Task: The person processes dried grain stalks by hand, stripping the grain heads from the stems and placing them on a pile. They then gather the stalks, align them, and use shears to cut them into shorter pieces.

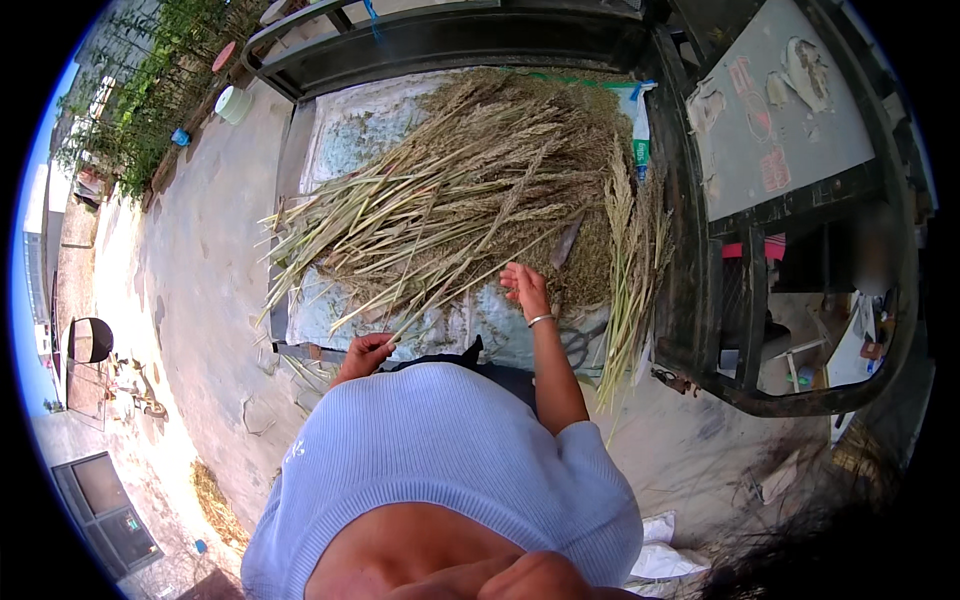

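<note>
The long stalks (400,215) lay in a wide, loose heap, in the middle of a pale blue-white sheet (335,325). They were thin, dry and straight, yellow-green at the cut ends, and their heads were brown, feathery and rough. The left hand (368,354) was at the near edge of the sheet, with thumb and fingers pressed together on the end of one thin stalk (445,305). The right hand (527,289) was above the sheet, near this stalk, with the fingers bent; I could not tell whether they gripped it. A smooth, narrow bracelet (541,320) circled the right wrist.

Fine, grainy seeds (588,285) covered the sheet under and beside the heads, and a flat grey blade (567,241) lay among them. A second bundle (625,265), slim and upright in the view, lay at the right side, against a dark metal frame (690,230). This frame, with hard bars, stood in the way on the right and on the far side. It carried a grey board (735,165) with peeling patches. On the left were a concrete floor (205,235), a white bucket (233,105) and leafy green plants (140,130).
</note>
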`<state>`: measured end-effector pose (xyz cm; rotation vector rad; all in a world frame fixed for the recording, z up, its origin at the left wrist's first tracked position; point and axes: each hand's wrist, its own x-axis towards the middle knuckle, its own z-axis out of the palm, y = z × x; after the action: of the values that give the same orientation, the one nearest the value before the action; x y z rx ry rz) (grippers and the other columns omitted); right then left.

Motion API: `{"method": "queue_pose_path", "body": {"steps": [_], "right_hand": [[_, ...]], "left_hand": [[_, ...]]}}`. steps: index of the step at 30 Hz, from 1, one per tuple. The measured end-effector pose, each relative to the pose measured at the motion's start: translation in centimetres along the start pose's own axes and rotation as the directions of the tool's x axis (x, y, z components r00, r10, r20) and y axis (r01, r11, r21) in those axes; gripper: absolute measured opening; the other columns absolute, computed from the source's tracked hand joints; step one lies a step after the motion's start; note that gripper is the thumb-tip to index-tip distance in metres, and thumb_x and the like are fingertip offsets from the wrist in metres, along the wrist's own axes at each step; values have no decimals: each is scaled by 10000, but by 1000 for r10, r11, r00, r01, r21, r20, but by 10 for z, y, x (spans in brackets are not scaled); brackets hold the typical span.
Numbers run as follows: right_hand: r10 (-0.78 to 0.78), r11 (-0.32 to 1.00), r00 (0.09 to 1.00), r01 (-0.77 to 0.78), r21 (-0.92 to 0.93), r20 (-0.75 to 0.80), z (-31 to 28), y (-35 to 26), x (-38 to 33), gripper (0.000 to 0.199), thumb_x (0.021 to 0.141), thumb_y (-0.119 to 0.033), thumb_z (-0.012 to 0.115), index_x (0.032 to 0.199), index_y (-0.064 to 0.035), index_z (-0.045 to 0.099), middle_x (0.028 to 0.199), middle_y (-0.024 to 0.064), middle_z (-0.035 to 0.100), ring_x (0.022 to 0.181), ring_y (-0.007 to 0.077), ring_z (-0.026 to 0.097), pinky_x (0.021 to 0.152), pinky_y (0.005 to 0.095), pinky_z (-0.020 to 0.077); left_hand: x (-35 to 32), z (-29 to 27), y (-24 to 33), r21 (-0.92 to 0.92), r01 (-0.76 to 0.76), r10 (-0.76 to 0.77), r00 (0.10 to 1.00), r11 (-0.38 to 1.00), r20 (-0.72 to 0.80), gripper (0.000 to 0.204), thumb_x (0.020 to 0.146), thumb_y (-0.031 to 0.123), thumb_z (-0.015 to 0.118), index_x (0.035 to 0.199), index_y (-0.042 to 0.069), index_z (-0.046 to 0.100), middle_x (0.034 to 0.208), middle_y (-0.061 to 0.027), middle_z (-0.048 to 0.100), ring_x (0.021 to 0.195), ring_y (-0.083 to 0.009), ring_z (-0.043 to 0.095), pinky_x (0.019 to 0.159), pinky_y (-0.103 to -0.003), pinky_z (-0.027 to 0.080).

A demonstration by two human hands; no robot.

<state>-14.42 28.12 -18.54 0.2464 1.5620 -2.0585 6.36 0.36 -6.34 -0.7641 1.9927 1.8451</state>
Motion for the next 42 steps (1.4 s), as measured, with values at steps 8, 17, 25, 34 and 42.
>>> {"method": "queue_pose_path", "body": {"steps": [8, 17, 25, 34, 42], "right_hand": [[67, 703, 997, -15, 711, -45, 85, -58, 46, 286, 916, -303, 400, 713, -103, 423, 581, -13, 379, 520, 120, 437, 415, 258, 368], [388, 663, 906, -145, 735, -171, 63, -44, 105, 230, 855, -183, 377, 633, -128, 361, 515, -1, 298, 407, 117, 339, 323, 239, 232], [196, 761, 976, -90, 643, -95, 8, -80, 153, 346, 910, -283, 366, 616, -104, 335, 516, 13, 293, 466, 147, 361, 359, 260, 269], [168, 896, 983, -122, 427, -72, -10, -133, 137, 568, 887, -455, 384, 1241, -11, 374, 1212, 178, 434, 995, 297, 527, 651, 338, 510], [-9, 872, 978, -94, 480, 207, 21, -107, 73, 484, 890, -428, 421, 1180, -42, 454, 1074, 98, 545, 930, 215, 559, 666, 323, 470]], "left_hand": [[-11, 32, 15, 296, -51, 98, 984, 954, -146, 254, 833, 224, 592, 732, -9, 600, 509, -3, 450, 511, -75, 397, 453, -275, 326], [-43, 41, 60, 409, -9, 93, 978, 912, -185, 301, 812, 277, 603, 723, -10, 615, 561, -58, 548, 556, -98, 486, 507, -294, 394], [-90, -53, -37, 587, -119, 181, 982, 800, -47, 213, 752, 176, 573, 854, -2, 630, 708, -139, 615, 617, -190, 595, 545, -310, 437], [-91, -44, -11, 674, -50, 161, 982, 737, -103, 202, 697, 190, 584, 751, -4, 601, 632, -151, 560, 591, -258, 580, 538, -344, 432], [-78, 6, 61, 708, -40, 287, 929, 705, -233, 176, 712, 233, 609, 779, 71, 624, 645, -121, 566, 582, -275, 563, 535, -368, 438]]}}
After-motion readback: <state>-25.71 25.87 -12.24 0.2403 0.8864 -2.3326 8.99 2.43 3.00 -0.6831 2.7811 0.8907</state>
